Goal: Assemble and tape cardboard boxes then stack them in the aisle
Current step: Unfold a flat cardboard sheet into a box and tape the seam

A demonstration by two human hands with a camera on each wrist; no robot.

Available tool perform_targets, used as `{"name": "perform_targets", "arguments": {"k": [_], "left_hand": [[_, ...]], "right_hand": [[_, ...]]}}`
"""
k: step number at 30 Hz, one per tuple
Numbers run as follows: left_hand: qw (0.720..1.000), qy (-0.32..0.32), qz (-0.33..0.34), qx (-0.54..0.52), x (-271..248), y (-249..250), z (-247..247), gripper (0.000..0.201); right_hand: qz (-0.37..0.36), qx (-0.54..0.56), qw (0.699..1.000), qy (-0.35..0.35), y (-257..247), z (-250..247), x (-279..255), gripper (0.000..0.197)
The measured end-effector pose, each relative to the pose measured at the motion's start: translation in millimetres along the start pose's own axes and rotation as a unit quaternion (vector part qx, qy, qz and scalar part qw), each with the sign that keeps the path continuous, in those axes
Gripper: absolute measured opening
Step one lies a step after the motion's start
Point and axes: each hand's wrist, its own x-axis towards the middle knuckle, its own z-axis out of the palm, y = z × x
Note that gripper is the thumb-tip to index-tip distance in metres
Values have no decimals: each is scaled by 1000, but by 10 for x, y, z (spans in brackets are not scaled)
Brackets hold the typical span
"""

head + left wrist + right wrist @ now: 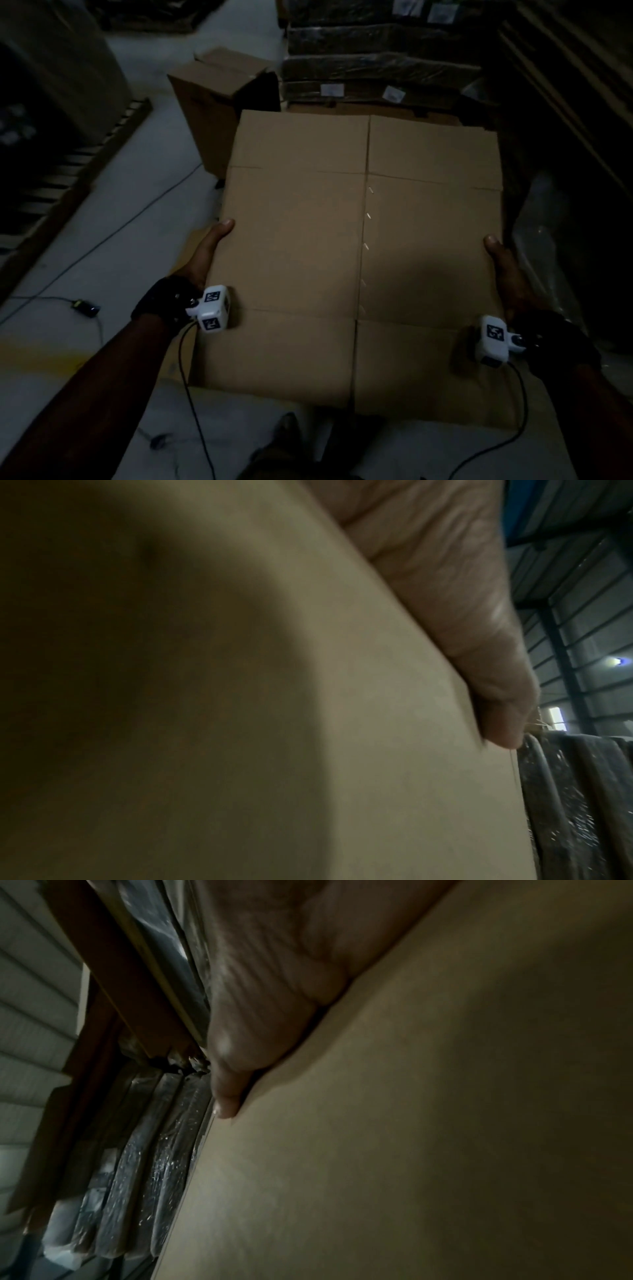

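The flattened cardboard box (359, 260) lies level in front of the person, above the aisle floor, with the left hand (209, 253) clamping its left edge and the right hand (503, 270) its right edge — thumbs on top, fingers hidden beneath. It is probably light but broad and floppy, likely to sag along its creases, so opposite-edge holds near the middle panel suit it. The board is matte brown and smooth, scored into flaps, with a stapled seam (367, 233) running near to far. An assembled box (205, 113) stands far left.

Pale floor (137, 240), assembled cardboard box (209, 113) standing on it, thin cables (113, 233) trailing (one small dark device (85, 306)), wooden pallet (68, 185) at left
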Motion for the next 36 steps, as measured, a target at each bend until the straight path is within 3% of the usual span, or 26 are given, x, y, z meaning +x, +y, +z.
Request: {"name": "perform_targets", "arguments": {"k": [2,6,7,10,13,15,17,22,29,32,35,36], "left_hand": [[1000,1,2,-7,182,52,58,65],[999,19,15,24,563,167,212,44],[999,22,13,29,663,176,222,43],[998,44,15,31,902,162,291,35],[999,37,-8,30,1168,45,330,35],[999,13,-41,15,1345,-57,325,47],[997,-5,-73,1,1520,-150,294,62],[994,-15,-108,7,1722,-245,282,73],[994,-13,-106,5,1734,-246,321,72],[994,-8,-111,21,1679,-220,293,70],[994,3,-110,28,1636,-230,221,69],[994,4,-105,28,1625,-237,220,66]], "right_hand": [[-6,-13,1000,10,-94,66,209,65],[-16,-71,996,43,-301,289,414,29],[-17,-72,997,35,-331,346,476,30],[-14,-52,999,1,-227,383,843,58],[-5,-44,999,6,-157,336,1094,43],[6,-55,998,1,-118,321,1212,42],[40,-64,997,17,-37,273,1322,58],[114,-45,992,4,246,125,1474,83],[99,-50,994,1,256,125,1474,74],[120,-59,991,-18,308,174,1472,80],[115,-64,991,-40,297,255,1467,62],[116,-68,990,-33,287,271,1464,65]]}}
